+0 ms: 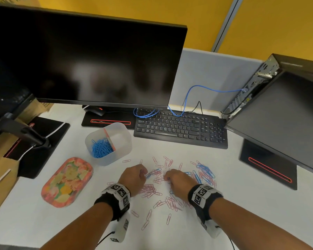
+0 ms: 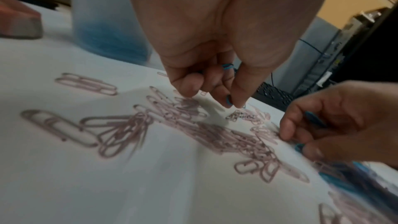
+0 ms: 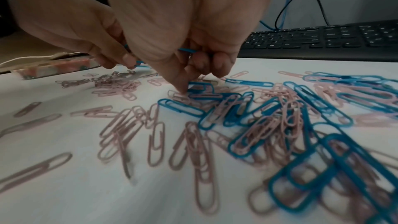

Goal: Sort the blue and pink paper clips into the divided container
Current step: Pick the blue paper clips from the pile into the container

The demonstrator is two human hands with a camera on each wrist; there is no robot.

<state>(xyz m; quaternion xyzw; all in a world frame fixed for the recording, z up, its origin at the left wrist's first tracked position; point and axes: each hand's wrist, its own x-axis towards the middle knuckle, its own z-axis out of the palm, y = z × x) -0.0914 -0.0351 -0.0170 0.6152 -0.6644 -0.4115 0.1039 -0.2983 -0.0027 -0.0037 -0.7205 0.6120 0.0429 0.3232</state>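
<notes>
Pink paper clips (image 3: 200,144) blur nearest us, strewn over the white worktop (image 1: 188,231) with blue paper clips (image 1: 205,171) heaped to the right. Our left hand (image 1: 134,177) curls its fingers round a few blue clips, mostly hidden in the palm. Our right hand (image 1: 178,181) likewise pinches blue clips, fingertips down among the pile. Beyond stands the divided container (image 1: 124,141), blue clips in its left compartment; the right one's floor is hard to see.
</notes>
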